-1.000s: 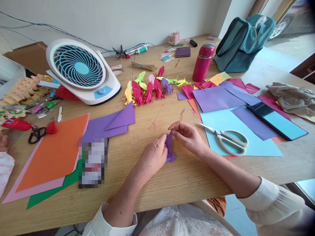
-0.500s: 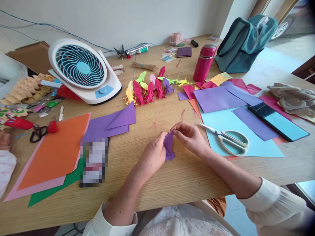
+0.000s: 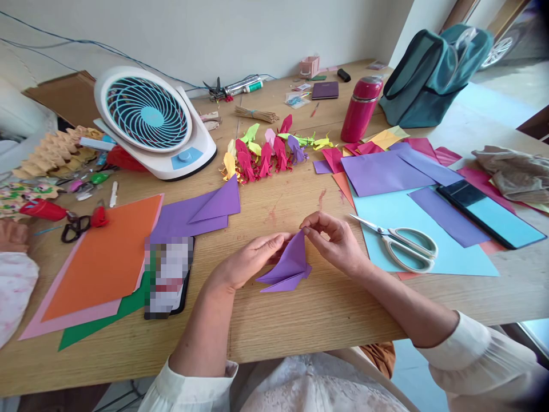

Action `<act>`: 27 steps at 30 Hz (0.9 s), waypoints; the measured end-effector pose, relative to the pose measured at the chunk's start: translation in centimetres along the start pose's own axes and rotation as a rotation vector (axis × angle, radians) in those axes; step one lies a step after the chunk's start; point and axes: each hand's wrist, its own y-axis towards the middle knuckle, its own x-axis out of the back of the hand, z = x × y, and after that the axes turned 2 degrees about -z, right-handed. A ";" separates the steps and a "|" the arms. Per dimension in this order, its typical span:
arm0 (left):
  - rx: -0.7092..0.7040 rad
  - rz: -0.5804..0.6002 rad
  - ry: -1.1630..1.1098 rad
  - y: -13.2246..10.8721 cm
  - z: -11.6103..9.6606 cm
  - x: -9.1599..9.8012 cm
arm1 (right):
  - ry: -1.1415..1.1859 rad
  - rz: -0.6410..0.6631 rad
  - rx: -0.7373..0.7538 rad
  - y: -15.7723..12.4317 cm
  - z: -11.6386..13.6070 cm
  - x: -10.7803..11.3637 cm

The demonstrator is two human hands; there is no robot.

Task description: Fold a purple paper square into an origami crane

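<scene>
A folded piece of purple paper (image 3: 290, 260) is in front of me, its peak upward and its pointed flaps spread near the tabletop. My right hand (image 3: 332, 237) pinches that peak between thumb and fingertips. On the other side, my left hand (image 3: 253, 254) is loose, thumb and fingers stretched out; its fingertips pass behind the paper, so whether they touch it is hidden. White-handled scissors (image 3: 409, 246) lie to the right on a light blue sheet (image 3: 454, 263). Farther off sits a cluster of small folded paper figures (image 3: 266, 157) in pink, yellow, green and purple.
Purple sheets (image 3: 184, 220), an orange sheet (image 3: 107, 257) and a phone (image 3: 169, 280) lie left. A fan (image 3: 148, 123) stands behind them. A pink flask (image 3: 361, 109), a teal bag (image 3: 429, 80) and another phone (image 3: 493, 214) are right. Someone's sleeve (image 3: 15, 292) shows at the left edge.
My left hand has loosened from the purple paper and moved left with fingers extended. The paper's flaps now spread wider. My right hand still pinches the tip. The view has shifted slightly.
</scene>
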 end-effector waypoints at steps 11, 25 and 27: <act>0.001 0.200 -0.376 1.8 1.6 -1.5 | 0.275 0.153 -0.149 -0.6 0.9 -0.3; -0.050 0.139 -0.120 1.0 0.3 -1.9 | 0.114 0.063 -0.084 -0.5 1.0 -0.1; -0.057 0.141 -0.097 1.1 0.4 -1.9 | 0.130 0.072 -0.094 -0.6 1.0 -0.1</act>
